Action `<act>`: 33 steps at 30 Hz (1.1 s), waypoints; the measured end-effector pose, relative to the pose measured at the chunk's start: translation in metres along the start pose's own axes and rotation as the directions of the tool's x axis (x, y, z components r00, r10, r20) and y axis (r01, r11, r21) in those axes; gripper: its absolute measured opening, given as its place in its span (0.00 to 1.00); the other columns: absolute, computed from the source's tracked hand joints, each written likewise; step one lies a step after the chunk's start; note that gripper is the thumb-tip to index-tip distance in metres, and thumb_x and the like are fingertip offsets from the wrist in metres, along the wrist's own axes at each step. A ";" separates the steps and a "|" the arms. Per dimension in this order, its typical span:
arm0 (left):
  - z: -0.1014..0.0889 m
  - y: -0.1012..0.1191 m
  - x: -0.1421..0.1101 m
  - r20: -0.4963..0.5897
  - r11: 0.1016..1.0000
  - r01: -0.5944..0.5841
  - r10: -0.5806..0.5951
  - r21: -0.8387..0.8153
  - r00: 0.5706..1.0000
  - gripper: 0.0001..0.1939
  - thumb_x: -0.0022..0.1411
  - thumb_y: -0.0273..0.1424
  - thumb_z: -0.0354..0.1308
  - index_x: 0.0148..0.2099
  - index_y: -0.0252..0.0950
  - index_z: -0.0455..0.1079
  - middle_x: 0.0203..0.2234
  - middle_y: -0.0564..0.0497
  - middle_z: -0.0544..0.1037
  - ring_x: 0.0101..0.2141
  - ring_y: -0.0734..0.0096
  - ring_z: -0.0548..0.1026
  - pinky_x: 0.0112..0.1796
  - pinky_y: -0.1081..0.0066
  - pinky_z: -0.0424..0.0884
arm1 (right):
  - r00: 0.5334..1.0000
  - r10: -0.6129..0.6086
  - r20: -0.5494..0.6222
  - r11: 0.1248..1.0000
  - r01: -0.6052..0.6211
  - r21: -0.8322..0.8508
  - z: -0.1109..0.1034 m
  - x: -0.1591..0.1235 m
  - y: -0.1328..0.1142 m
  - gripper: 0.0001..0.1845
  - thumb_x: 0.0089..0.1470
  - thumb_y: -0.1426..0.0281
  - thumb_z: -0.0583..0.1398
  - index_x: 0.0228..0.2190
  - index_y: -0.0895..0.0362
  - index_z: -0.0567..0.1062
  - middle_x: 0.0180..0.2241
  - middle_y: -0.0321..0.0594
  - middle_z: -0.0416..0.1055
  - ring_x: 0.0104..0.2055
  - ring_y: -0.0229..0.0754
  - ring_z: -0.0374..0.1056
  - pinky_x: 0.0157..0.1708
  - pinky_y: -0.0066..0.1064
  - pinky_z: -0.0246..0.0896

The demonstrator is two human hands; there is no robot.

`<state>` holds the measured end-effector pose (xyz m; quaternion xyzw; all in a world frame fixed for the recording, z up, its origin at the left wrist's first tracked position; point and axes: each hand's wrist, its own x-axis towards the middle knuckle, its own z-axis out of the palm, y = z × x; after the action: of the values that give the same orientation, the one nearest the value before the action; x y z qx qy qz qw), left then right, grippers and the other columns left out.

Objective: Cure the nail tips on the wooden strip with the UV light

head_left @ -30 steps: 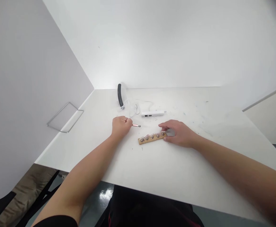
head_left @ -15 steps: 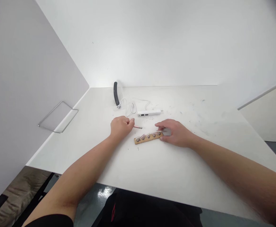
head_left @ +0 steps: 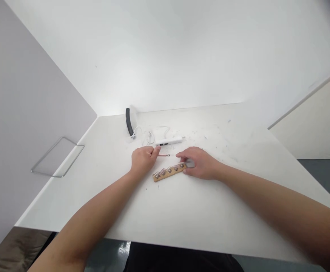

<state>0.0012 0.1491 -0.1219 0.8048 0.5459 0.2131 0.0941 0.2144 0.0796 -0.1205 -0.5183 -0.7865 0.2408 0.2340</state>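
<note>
Where visible, five balls (head_left: 169, 171), one rod (head_left: 163, 155)

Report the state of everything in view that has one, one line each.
Left hand: closed around the ball-tipped rod.
Ball-tipped rod: gripped, tip pointing toward the right hand.
Right hand: curved about the wooden strip's right end; firmness of grip unclear.
Wooden strip: slanted, bearing a row of shiny round pieces.
White device: lying on the table; whether powered, too small to tell.
</note>
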 end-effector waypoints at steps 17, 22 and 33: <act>0.000 0.000 0.004 0.022 0.990 -0.019 0.022 -0.141 1.000 0.24 0.58 0.44 0.42 0.16 0.34 0.50 0.11 0.56 0.53 0.17 0.79 0.53 0.21 0.74 0.47 | 0.998 -0.050 -0.023 0.999 0.050 0.019 0.003 0.000 0.003 0.26 0.41 0.72 0.59 0.46 0.51 0.68 0.33 0.37 0.71 0.39 0.42 0.65 0.48 0.41 0.52; 0.000 -0.001 0.006 0.041 0.981 0.021 -0.014 -0.192 0.999 0.24 0.57 0.45 0.43 0.17 0.34 0.52 0.11 0.56 0.55 0.17 0.79 0.54 0.21 0.75 0.48 | 0.998 -0.065 -0.021 0.998 0.065 0.018 0.004 -0.001 0.003 0.28 0.41 0.73 0.59 0.48 0.51 0.66 0.33 0.36 0.71 0.39 0.41 0.64 0.48 0.41 0.51; 0.000 0.003 0.008 0.067 0.973 0.031 -0.016 -0.229 0.998 0.23 0.57 0.45 0.43 0.17 0.34 0.52 0.11 0.56 0.56 0.18 0.79 0.54 0.21 0.75 0.48 | 0.996 -0.089 -0.013 0.996 0.089 -0.005 0.004 0.000 0.005 0.30 0.42 0.73 0.58 0.50 0.51 0.64 0.33 0.36 0.70 0.38 0.40 0.64 0.48 0.40 0.52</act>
<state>0.0062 0.1554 -0.1187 0.7885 0.5236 0.2477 0.2068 0.2156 0.0803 -0.1266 -0.4850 -0.8077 0.2248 0.2487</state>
